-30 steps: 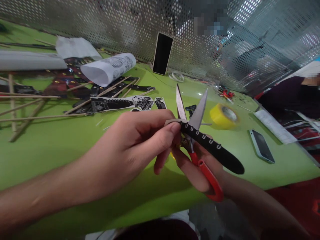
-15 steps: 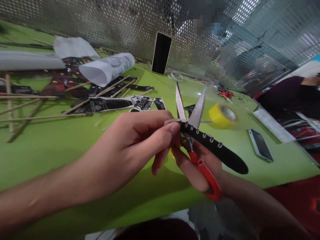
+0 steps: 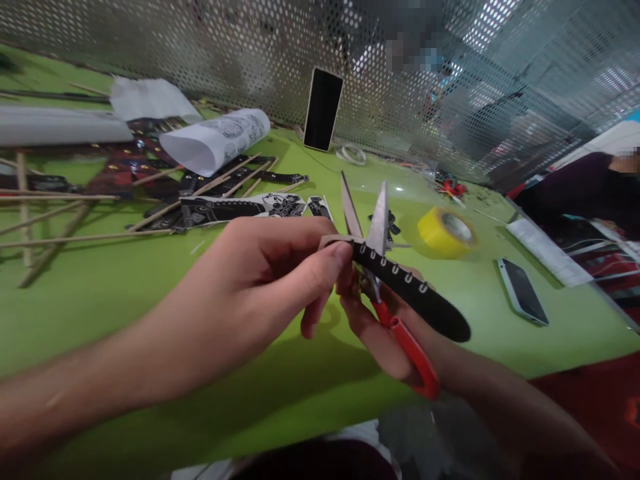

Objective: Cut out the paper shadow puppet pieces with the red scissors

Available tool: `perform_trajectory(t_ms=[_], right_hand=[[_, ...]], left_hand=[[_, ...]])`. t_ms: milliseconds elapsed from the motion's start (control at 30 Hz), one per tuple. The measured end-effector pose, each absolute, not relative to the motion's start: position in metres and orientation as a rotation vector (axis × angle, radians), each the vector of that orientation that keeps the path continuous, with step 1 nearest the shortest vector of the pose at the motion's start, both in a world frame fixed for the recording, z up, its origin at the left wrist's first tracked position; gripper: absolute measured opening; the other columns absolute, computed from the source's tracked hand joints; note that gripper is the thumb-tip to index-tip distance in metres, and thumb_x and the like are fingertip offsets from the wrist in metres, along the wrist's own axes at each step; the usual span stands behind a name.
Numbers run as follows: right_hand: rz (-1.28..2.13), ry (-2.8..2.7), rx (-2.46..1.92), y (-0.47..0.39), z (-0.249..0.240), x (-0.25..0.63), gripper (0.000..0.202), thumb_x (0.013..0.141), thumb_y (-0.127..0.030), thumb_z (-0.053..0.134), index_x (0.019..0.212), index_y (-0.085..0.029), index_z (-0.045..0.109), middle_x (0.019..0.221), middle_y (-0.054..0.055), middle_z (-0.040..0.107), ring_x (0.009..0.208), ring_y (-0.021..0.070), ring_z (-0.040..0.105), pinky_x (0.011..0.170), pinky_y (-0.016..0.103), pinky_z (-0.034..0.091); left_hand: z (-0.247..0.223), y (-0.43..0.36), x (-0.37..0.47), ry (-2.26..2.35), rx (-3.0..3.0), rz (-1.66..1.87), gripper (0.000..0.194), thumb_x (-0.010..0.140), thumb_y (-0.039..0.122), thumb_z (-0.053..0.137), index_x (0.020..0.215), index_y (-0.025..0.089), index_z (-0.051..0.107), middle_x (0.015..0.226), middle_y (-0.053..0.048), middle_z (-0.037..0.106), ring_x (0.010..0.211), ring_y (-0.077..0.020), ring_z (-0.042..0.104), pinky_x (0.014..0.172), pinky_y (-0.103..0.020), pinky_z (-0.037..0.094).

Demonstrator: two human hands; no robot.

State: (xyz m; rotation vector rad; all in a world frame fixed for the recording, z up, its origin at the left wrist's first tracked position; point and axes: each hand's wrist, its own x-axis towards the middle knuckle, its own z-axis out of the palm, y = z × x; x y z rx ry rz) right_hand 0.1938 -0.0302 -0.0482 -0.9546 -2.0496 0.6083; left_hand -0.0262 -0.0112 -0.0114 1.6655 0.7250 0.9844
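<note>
Pinched between the thumb and fingers of my left hand (image 3: 280, 277) is one end of a black paper cutout (image 3: 400, 277). It is a long strip with small pale loop marks along one edge, and its rounded end slants down to the right. My right hand (image 3: 380, 340) grips red-handled scissors (image 3: 423, 360) behind the strip. Their two metal blades point up and stand apart, with the strip crossing in front near the pivot. Part of the right hand is hidden by the strip and the handles. Beyond the hands lie more black-and-white figure cutouts (image 3: 245, 207).
Left on the green table (image 3: 150, 280) lie thin wooden sticks (image 3: 100, 238) and a rolled printed paper (image 3: 220, 137). A phone (image 3: 323, 110) leans against the perforated metal panel (image 3: 225, 53). Rightward are yellow tape (image 3: 435, 233), another phone (image 3: 523, 290) and a person's dark sleeve (image 3: 570, 190).
The scissor blades have drawn somewhat closer together. Both hands, with the scissors and the black cutout, have shifted slightly left.
</note>
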Motion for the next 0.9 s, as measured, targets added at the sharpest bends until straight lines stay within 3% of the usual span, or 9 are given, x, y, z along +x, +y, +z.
perform_trajectory(t_ms=[133,333,600,900], right_hand=[[0.538,-2.047,-0.911,-0.029,-0.041,0.191,0.024,0.093,-0.004,0.064,0.094,-0.028,0.064,0.086,-0.001,0.073,0.077,0.0208,0.073,0.074,0.034,0.064],[0.349,-2.074,-0.997,-0.034,-0.046,0.191,0.020,0.095,-0.006,0.066,0.097,-0.027,0.065,0.089,-0.002,0.071,0.079,0.0186,0.072,0.075,0.031,0.061],[0.246,-2.116,-1.068,-0.032,-0.047,0.193,0.022,0.097,-0.004,0.061,0.100,-0.025,0.063,0.089,0.000,0.069,0.076,0.0173,0.068,0.070,0.031,0.057],[0.419,-2.029,-0.989,-0.026,-0.060,0.196,0.028,0.090,-0.002,0.064,0.103,-0.026,0.067,0.094,0.000,0.071,0.081,0.0190,0.070,0.076,0.035,0.059]], left_hand=[[-0.013,-0.009,-0.023,0.702,1.439,0.964,0.019,0.090,0.023,0.086,0.076,0.022,0.074,0.062,0.005,0.069,0.053,-0.0095,0.063,0.049,-0.016,0.053],[-0.013,-0.007,-0.023,0.676,1.291,1.000,0.022,0.083,0.010,0.090,0.073,0.023,0.075,0.062,0.008,0.069,0.050,-0.0070,0.061,0.048,-0.014,0.055],[-0.016,-0.010,-0.023,0.666,1.259,1.018,0.027,0.092,0.026,0.090,0.073,0.023,0.070,0.063,0.007,0.067,0.052,-0.0058,0.062,0.050,-0.013,0.054],[-0.023,-0.010,-0.022,0.704,1.141,1.055,0.020,0.092,0.019,0.091,0.081,0.021,0.075,0.067,0.007,0.069,0.052,-0.0039,0.062,0.049,-0.010,0.052]])
